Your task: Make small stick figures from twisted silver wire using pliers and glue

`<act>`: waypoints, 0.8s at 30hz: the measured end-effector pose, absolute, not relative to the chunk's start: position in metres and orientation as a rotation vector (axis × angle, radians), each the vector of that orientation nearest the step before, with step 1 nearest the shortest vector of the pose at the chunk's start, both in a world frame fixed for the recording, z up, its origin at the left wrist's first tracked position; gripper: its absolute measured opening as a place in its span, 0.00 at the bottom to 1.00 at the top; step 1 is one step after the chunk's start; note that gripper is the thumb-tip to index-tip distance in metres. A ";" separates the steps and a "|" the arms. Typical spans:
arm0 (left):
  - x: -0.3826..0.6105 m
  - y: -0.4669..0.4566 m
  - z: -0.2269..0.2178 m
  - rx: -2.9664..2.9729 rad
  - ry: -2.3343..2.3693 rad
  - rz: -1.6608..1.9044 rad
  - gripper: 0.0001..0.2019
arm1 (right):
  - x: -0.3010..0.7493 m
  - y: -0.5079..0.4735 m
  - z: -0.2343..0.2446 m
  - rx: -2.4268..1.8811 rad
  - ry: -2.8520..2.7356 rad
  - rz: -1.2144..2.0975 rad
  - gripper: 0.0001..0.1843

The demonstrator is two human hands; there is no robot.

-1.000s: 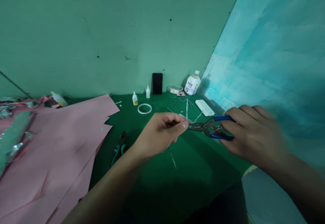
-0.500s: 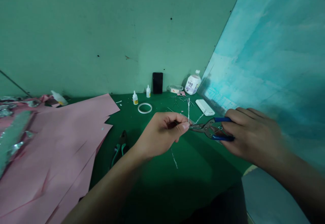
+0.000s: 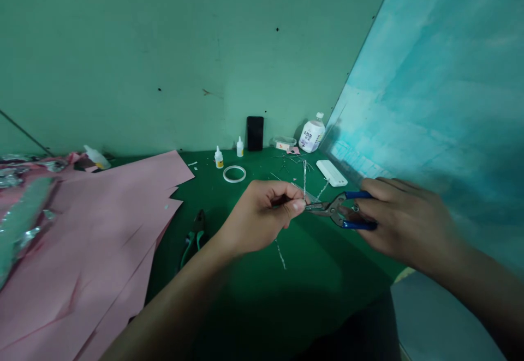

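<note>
My left hand pinches a thin twisted silvery wire piece between thumb and forefinger. One strand stands up from the pinch, another slants off to the right, and a further twisted end hangs below the hand. My right hand is wrapped round the blue handles of a pair of pliers. The pliers' jaws point left and meet the wire right at my left thumb tip; whether they are closed on it I cannot tell.
Large pink paper sheets cover the left side, with green-handled pliers beside them. Behind stand small glue bottles, a tape ring, a black phone, a plastic tub, a drink bottle and a white slab-like device.
Both hands stay nearly in place. The pliers' handles look slightly further apart or turned, and the view has shifted a touch.
</note>
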State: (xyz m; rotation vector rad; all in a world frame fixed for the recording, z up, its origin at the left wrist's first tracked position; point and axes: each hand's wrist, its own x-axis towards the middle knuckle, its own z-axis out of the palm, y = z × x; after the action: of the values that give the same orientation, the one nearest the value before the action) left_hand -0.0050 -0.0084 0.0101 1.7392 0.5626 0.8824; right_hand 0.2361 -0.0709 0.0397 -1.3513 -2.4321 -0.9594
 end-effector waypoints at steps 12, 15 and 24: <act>0.000 -0.002 0.004 1.630 0.603 1.008 0.08 | 0.244 -0.071 0.032 -1.433 -2.427 -0.858 0.16; -0.002 0.006 0.000 1.589 0.716 1.102 0.08 | 0.239 -0.074 -0.001 -1.591 -2.295 -0.586 0.19; -0.021 0.020 0.001 2.085 0.889 1.141 0.06 | 0.172 -0.017 -0.103 -1.709 -2.403 0.099 0.19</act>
State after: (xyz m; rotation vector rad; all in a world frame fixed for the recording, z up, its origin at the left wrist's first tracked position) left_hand -0.0208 0.0196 0.0012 2.0855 0.8885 1.1411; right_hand 0.1719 -0.0169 -0.1034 -1.7088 -2.4033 0.0989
